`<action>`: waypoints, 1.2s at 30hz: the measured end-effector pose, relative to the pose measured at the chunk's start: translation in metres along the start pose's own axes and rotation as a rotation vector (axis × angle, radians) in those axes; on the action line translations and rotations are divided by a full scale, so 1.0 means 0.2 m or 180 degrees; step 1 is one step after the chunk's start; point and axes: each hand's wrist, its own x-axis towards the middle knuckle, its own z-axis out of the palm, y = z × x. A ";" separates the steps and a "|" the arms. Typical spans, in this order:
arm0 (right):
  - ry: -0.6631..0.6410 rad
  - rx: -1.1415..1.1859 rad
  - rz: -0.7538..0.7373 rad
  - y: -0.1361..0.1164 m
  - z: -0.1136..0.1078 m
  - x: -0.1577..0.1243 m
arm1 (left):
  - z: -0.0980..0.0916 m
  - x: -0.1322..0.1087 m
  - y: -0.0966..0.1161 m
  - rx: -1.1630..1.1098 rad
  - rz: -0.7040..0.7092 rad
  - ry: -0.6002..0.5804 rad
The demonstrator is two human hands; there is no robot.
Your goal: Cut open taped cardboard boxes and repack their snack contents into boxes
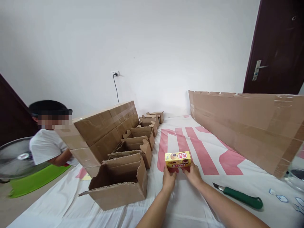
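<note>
White wall [166,57] is backing the desk [190,204], which is carrying a white cloth with large red printed characters. Along its left side, a row of open-topped cardboard boxes is extending from the near left corner toward the far edge. The nearest open box [118,197] is facing its opening upward, with torn rims and bare inner walls showing; its floor is lying out of sight. Contents of the boxes behind it cannot be told from this angle.

To the right of this row, well inside the desk edges, a yellow printed carton [178,160] is sitting between both hands. The left hand [169,179] is grasping its left end and the right hand [193,175] is grasping its right end; each grip is closing on the carton. Whether its base is touching the cloth cannot be told.

Obstructions: a taped cardboard block [104,126] is walling off the left edge, and a tall cardboard panel [237,126] is bounding the right side. Near the right forearm, a green utility knife [243,197] is lying with its blade exposed, pointing left. Beyond the left edge, a person in a white shirt [47,145] is sitting beside a fan [16,152].
</note>
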 end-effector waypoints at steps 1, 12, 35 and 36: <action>0.0023 0.0062 -0.0030 0.00 -0.01 -0.03 | -0.01 -0.04 0.00 -0.0130 -0.0030 0.0019; 0.0017 0.0656 -0.0632 -0.04 -0.10 -0.22 | -0.18 -0.31 0.13 -0.1619 -0.0753 0.0093; -0.1251 0.1944 0.0517 -0.09 -0.15 -0.23 | -0.47 -0.35 0.05 -0.1631 -0.0851 -0.0170; -0.1340 0.1982 0.0471 -0.10 -0.16 -0.24 | -0.49 -0.35 0.04 -0.1495 -0.0748 -0.0270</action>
